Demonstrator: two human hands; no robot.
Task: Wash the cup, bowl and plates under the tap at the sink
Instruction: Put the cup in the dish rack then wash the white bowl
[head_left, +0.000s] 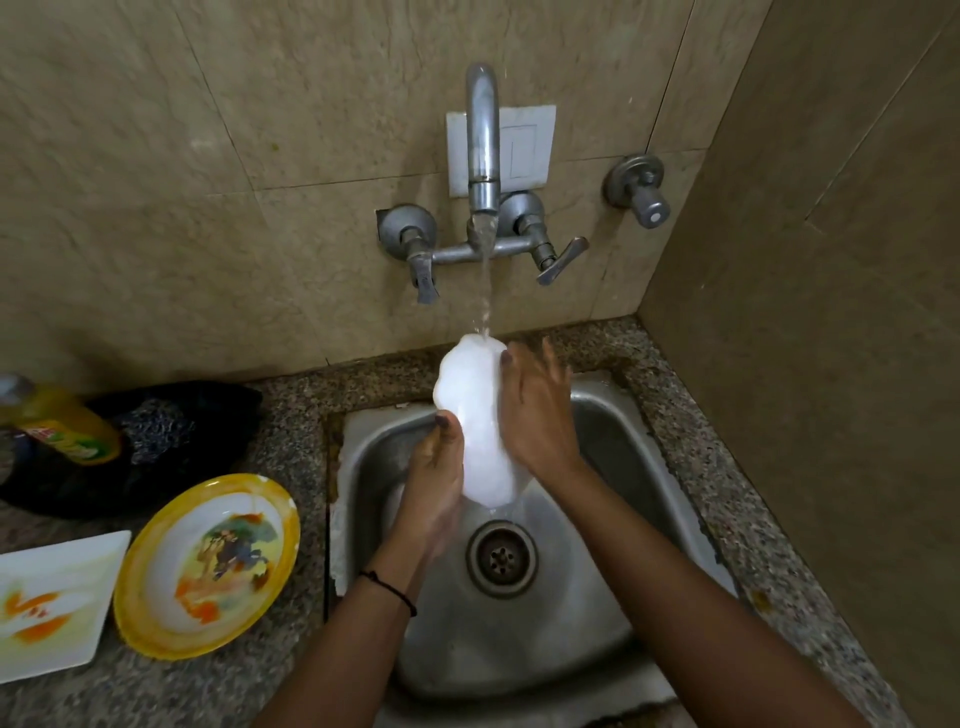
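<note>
A white scalloped dish (478, 415) stands on edge over the steel sink (613, 467), under the running stream from the tap (483, 145). My left hand (434, 478) grips its lower left rim, thumb on the face. Against the right side of the dish lies my right hand (535, 415), fingers spread and fairly straight. A round yellow-rimmed plate (208, 566) with a picture and orange smears lies on the counter left of the sink. Beside it, at the left edge, is a square white plate (52, 603) with orange stains.
A yellow dish-soap bottle (62, 421) lies on a dark cloth (171, 431) at the back left of the speckled granite counter (291, 691). Two lever handles flank the tap; a separate valve (641, 192) juts from the wall at right. A side wall closes in on the right.
</note>
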